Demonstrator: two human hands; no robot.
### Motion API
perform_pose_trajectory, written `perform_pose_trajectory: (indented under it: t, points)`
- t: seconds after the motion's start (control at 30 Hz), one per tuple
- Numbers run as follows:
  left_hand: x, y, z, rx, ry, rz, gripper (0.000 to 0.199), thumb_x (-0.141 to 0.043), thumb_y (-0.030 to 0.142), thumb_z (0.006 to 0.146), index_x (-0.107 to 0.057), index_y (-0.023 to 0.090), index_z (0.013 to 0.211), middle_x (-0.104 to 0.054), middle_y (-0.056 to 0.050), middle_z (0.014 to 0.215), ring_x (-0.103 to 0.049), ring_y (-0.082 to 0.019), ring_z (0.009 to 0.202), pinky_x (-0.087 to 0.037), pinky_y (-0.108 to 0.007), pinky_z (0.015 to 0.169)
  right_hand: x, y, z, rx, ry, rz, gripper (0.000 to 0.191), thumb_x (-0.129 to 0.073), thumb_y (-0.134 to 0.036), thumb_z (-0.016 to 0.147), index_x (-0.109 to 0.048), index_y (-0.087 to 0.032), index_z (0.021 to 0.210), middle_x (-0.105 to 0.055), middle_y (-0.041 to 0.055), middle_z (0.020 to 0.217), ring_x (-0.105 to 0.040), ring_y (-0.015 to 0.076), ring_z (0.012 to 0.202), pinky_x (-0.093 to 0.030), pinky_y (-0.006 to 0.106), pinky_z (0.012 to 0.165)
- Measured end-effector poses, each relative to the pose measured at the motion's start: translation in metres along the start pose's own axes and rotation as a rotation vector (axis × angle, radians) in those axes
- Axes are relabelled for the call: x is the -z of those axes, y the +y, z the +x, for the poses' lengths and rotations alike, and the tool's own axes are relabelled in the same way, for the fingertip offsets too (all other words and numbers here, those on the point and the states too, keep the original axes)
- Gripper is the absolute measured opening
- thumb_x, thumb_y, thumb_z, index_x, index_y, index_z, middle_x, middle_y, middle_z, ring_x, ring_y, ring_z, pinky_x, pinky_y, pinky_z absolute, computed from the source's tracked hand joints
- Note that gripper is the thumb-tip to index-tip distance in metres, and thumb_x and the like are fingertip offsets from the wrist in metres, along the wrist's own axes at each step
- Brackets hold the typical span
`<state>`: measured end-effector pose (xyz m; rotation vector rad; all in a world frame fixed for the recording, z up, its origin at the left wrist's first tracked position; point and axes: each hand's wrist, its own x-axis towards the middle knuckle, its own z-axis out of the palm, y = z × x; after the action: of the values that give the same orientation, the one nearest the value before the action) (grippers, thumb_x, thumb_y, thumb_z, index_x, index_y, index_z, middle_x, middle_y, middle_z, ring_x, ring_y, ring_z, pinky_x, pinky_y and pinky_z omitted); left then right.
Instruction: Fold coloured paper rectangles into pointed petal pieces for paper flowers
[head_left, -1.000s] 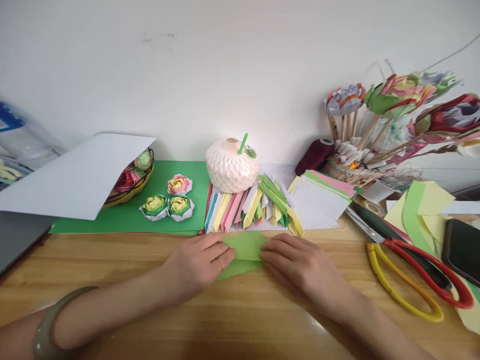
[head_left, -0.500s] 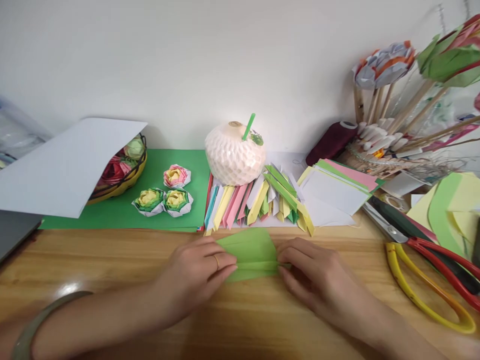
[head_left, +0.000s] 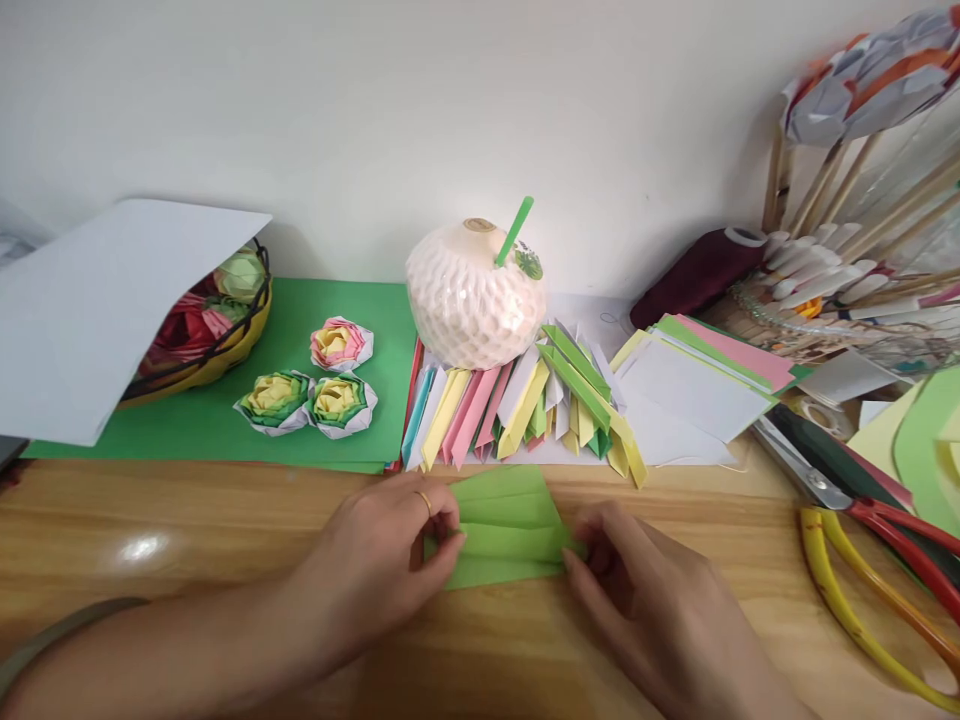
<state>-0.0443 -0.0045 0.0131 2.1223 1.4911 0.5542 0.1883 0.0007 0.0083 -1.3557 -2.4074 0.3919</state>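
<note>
A light green sheet of paper [head_left: 510, 540], creased across its width, lies near the table's middle between my two hands. My left hand [head_left: 397, 545] pinches its left edge between thumb and curled fingers, and a ring sits on one finger. At the right edge, my right hand [head_left: 630, 580] closes thumb and fingertips on the paper's corner. Just beyond the sheet lie several folded paper strips [head_left: 517, 410] in yellow, pink, white, green and blue.
A white textured pot with a green straw [head_left: 476, 300] stands behind the strips. Paper flowers [head_left: 341, 400] sit left on green card [head_left: 187, 435], near a covered basket [head_left: 244, 345]. To the right are stacked paper squares [head_left: 690, 385], large scissors [head_left: 847, 510] and a maroon thread spool [head_left: 697, 275].
The view has shifted closer and slightly right. My fingers have curled more at the green paper's edges, and its upper folds show more openly.
</note>
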Motion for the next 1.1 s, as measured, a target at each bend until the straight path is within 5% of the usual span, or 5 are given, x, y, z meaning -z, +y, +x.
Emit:
perform_pose_trajectory:
  t: [0.17, 0.43, 1.1]
  points:
    - [-0.003, -0.002, 0.001, -0.029, 0.021, 0.025, 0.012, -0.049, 0.016, 0.078, -0.055, 0.019, 0.069, -0.061, 0.003, 0.063, -0.057, -0.012, 0.057, -0.042, -0.020, 0.052, 0.001, -0.002, 0.001, 0.070, 0.060, -0.090, 0.015, -0.040, -0.021, 0.088, -0.041, -0.023, 0.074, -0.053, -0.0027, 0.057, -0.054, 0.0119, 0.045, -0.036, 0.022, 0.040]
    - [-0.004, -0.005, 0.003, -0.075, 0.065, 0.027, 0.015, -0.048, 0.017, 0.082, -0.053, 0.019, 0.068, -0.059, 0.004, 0.061, -0.056, -0.011, 0.054, -0.040, -0.019, 0.050, 0.002, -0.003, -0.006, 0.116, -0.054, -0.174, 0.019, -0.039, -0.021, 0.092, -0.048, -0.024, 0.076, -0.057, 0.0014, 0.066, -0.058, 0.0156, 0.058, -0.041, 0.026, 0.049]
    - [-0.010, -0.006, 0.000, -0.062, 0.070, 0.079, 0.018, -0.041, 0.013, 0.084, -0.052, 0.020, 0.071, -0.058, 0.003, 0.064, -0.055, -0.013, 0.058, -0.039, -0.021, 0.053, 0.009, 0.003, -0.002, 0.035, -0.114, 0.037, 0.019, -0.039, -0.018, 0.092, -0.054, -0.023, 0.082, -0.059, -0.0003, 0.070, -0.060, 0.0123, 0.060, -0.045, 0.022, 0.053]
